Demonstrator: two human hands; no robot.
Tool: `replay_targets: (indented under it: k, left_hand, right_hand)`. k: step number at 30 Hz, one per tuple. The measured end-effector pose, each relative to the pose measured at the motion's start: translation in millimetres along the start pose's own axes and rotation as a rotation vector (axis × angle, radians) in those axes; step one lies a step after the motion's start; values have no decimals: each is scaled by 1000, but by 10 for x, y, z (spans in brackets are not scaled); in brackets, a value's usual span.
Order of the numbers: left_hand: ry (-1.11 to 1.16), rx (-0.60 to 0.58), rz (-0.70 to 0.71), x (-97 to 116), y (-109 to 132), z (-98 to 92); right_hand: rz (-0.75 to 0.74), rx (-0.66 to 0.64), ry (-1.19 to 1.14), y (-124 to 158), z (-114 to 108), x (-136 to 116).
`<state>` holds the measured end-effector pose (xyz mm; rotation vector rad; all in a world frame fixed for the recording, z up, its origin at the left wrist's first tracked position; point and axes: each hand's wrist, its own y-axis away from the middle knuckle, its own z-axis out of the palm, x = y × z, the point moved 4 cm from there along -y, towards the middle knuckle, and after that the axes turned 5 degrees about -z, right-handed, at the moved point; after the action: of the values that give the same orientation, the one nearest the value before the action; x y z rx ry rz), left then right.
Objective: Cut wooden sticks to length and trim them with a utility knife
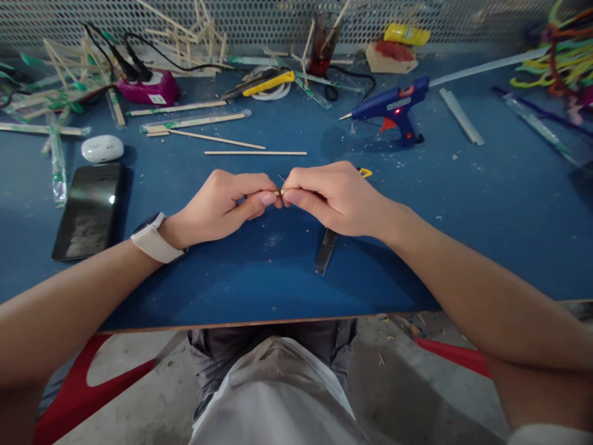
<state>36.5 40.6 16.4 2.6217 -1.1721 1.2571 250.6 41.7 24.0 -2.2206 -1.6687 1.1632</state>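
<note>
My left hand and my right hand meet above the middle of the blue table, thumbs and forefingers pinched together. Between the fingertips, pale ends of a thin wooden stick show; the rest is hidden inside the fingers, so I cannot tell whether it is one piece or two. Beneath my right hand lies a utility knife, its blade toward the front edge and a bit of yellow handle showing behind the hand. Just beyond the hands, a loose wooden stick rests flat on the table.
At the right back, a blue glue gun stands with its light on. A phone and a white earbud case lie at left. Behind are a magenta power adapter, a yellow-handled cutter, wrapped sticks and a dark red cup.
</note>
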Motion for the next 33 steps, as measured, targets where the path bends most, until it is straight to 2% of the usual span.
replay_targets:
  k: [9, 15, 19, 21, 25, 30, 33]
  left_hand:
    - [-26, -2, -42, 30, 4, -7]
    - [-5, -29, -69, 11, 6, 8]
    - [-17, 40, -31, 5, 0, -7]
    - [-62, 89, -32, 5, -9, -23]
    - [-138, 207, -127, -30, -25, -86]
    - [38, 268, -183, -190, -18, -137]
    - [71, 285, -172, -349, -16, -145]
  right_hand:
    - [30, -24, 1, -15, 5, -45]
    - [44, 50, 39, -16, -7, -34]
    - [186, 111, 198, 22, -66, 100]
    - [279, 99, 302, 53, -97, 202]
    - [412, 50, 418, 120, -116, 409]
    - [483, 4, 442, 153, -107, 533]
    - [432, -16, 400, 123, -225, 467]
